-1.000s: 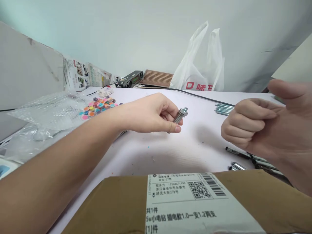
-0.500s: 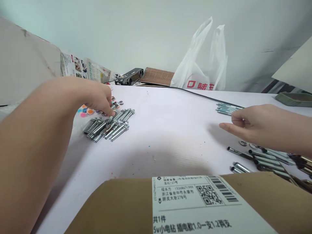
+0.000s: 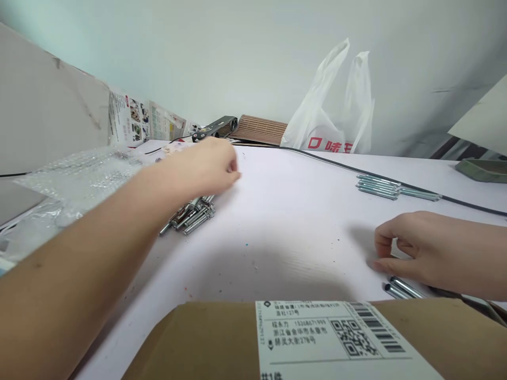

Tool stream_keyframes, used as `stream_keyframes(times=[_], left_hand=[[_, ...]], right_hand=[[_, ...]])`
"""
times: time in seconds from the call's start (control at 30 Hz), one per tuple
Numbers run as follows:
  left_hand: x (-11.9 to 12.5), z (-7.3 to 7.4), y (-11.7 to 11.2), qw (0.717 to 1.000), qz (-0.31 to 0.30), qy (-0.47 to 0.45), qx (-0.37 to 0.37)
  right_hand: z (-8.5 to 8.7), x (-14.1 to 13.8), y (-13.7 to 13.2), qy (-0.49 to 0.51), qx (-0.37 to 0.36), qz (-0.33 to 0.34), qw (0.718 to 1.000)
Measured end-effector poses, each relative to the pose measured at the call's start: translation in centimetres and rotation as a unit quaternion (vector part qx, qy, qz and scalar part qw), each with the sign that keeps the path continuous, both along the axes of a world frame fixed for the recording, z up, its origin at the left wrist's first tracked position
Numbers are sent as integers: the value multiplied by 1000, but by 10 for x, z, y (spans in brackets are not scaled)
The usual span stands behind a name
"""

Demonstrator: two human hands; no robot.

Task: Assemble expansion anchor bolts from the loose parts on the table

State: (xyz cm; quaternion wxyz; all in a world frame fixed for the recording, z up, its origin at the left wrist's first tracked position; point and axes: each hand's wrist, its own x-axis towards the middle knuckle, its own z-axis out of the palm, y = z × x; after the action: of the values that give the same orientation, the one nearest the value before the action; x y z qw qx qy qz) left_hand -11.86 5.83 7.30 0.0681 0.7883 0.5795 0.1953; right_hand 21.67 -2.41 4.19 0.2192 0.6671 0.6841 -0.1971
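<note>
My left hand (image 3: 216,166), a little blurred, is above the table with its fingers curled in. Whether anything is inside its grip is hidden. Below and left of it lies a pile of metal expansion bolts (image 3: 194,215), partly covered by my forearm. On the right, my right hand (image 3: 415,250) is low over the tabletop, thumb and fingertips bent towards each other. What they pinch, if anything, cannot be made out. Just under that hand are shiny metal tubes (image 3: 404,287). Farther back, thin metal rods (image 3: 378,187) lie in a neat row beside a black cable (image 3: 328,158).
A cardboard box (image 3: 206,338) with a shipping label (image 3: 301,343) stands closest to me. Bubble wrap (image 3: 91,171) covers the left side. Along the wall are a white plastic bag (image 3: 325,126), a slatted brown mat (image 3: 261,129) and a green tray (image 3: 481,170).
My left hand has left the bolt pile, moving right. My right hand has come nearer to me, from beside the rods down to the tubes. The view has shifted slightly.
</note>
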Motion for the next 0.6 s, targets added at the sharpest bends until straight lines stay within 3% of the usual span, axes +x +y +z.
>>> stream_keyframes(times=[0.1, 0.17, 0.23, 0.37, 0.6], left_hand=[[49, -20, -23, 991, -128, -22, -11], [75, -39, -39, 971, -186, -93, -117], [90, -57, -51, 941, -204, -149, -226], [95, -75, -57, 925, -217, -198, -239], [85, -73, -44, 904, -230, -220, -286]], right_hand=[[-6, 11, 10, 6, 31, 13, 999], [-11, 19, 17, -20, 75, 18, 997], [-15, 27, 23, -56, 109, 8, 992], [-16, 37, 27, -59, 67, -21, 996], [6, 50, 27, -47, 62, -100, 992]])
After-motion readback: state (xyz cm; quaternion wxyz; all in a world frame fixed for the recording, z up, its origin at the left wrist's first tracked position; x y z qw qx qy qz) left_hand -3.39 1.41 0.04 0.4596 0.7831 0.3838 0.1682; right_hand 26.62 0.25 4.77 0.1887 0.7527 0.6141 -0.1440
